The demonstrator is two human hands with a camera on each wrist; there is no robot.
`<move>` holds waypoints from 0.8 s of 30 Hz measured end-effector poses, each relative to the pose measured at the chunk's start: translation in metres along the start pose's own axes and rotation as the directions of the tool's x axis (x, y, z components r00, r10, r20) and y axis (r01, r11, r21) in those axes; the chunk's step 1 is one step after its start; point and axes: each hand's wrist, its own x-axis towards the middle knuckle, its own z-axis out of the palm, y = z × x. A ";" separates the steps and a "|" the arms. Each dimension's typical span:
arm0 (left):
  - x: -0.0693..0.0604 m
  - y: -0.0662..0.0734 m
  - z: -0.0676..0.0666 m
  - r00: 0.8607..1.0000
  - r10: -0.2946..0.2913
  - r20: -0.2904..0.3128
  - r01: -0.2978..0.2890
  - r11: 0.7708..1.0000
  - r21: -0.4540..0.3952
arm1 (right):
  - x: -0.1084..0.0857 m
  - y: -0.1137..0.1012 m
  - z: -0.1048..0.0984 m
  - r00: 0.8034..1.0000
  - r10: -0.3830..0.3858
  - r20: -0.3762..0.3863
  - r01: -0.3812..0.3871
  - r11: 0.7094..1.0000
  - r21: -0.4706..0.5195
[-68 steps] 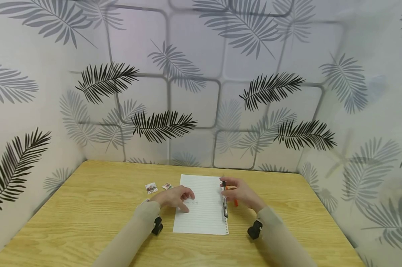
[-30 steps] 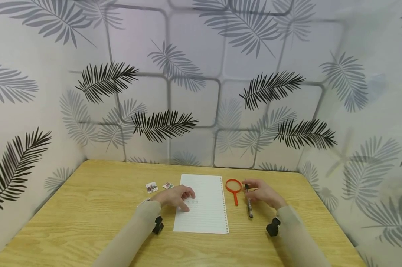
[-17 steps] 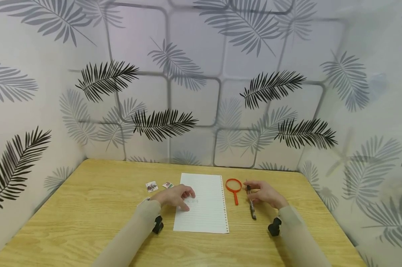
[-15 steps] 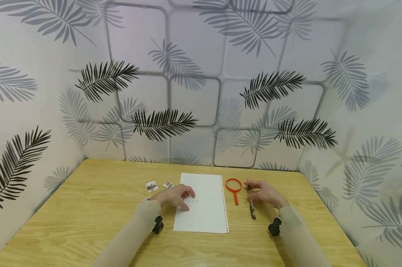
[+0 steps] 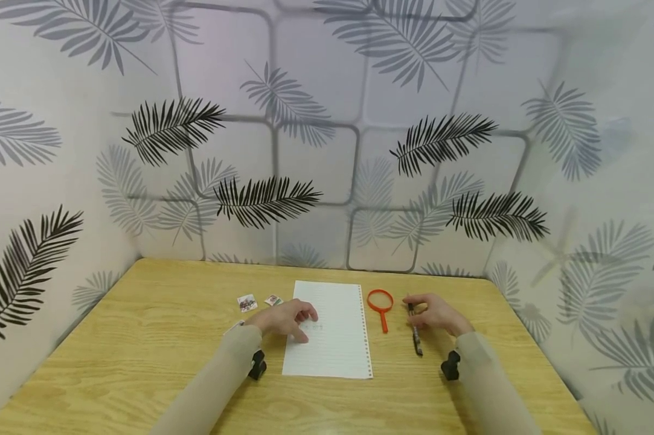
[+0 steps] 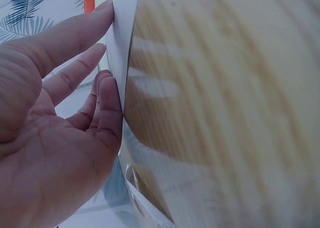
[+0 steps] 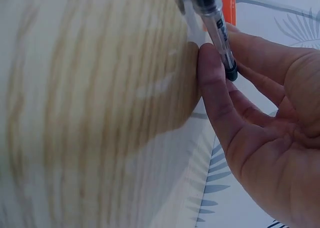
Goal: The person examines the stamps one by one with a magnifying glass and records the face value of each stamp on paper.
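Lined paper [image 5: 334, 356] with punched holes down its right edge lies mid-table, with a faint line of writing. Across its left side rests my left hand [image 5: 280, 318], thumb and fingers apart, holding nothing. In the left wrist view its fingertips touch or nearly touch the sheet. My right hand [image 5: 438, 315], right of the paper, holds a pen [image 5: 417, 343] between thumb and fingers. The pen slants with its dark lower end toward me. Its clear barrel shows in the right wrist view beside the fingers [image 7: 214, 80]; the exact contact is partly hidden.
A red magnifying glass [image 5: 383, 319] lies between the paper and the pen. Left of the paper are a small picture card [image 5: 247, 303] and another picture card [image 5: 273, 300]. A white edge of something shows beside the left wrist. Patterned cloth walls [image 5: 316, 235] border the wooden table.
My right hand has carried the pen rightward from the paper's right edge, past the magnifying glass, and shifted slightly farther right lately. The magnifying glass came into full view. My left hand stayed put.
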 end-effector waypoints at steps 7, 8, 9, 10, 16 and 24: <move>-0.001 0.002 -0.001 1.000 0.019 0.002 -0.019 1.000 0.012 | -0.001 -0.001 -0.003 1.000 -0.006 0.020 0.006 1.000 -0.019; -0.001 0.002 -0.001 1.000 0.021 0.003 -0.021 1.000 0.010 | -0.001 -0.001 -0.004 0.999 -0.008 0.033 0.008 1.000 -0.005; -0.001 0.002 -0.002 1.000 0.020 0.003 -0.020 1.000 0.009 | 0.000 -0.001 -0.005 0.999 -0.012 0.045 0.012 1.000 0.003; -0.001 0.002 -0.002 1.000 0.020 0.003 -0.020 1.000 0.008 | 0.000 0.000 -0.006 0.999 -0.010 0.050 0.009 1.000 0.012; -0.001 0.001 -0.001 1.000 0.027 0.002 -0.027 1.000 0.014 | -0.001 0.007 -0.011 0.998 -0.010 0.054 0.009 1.000 0.024; -0.001 0.000 0.000 1.000 0.020 0.002 -0.020 1.000 0.021 | 0.000 0.011 -0.011 0.999 -0.002 0.044 0.002 1.000 0.005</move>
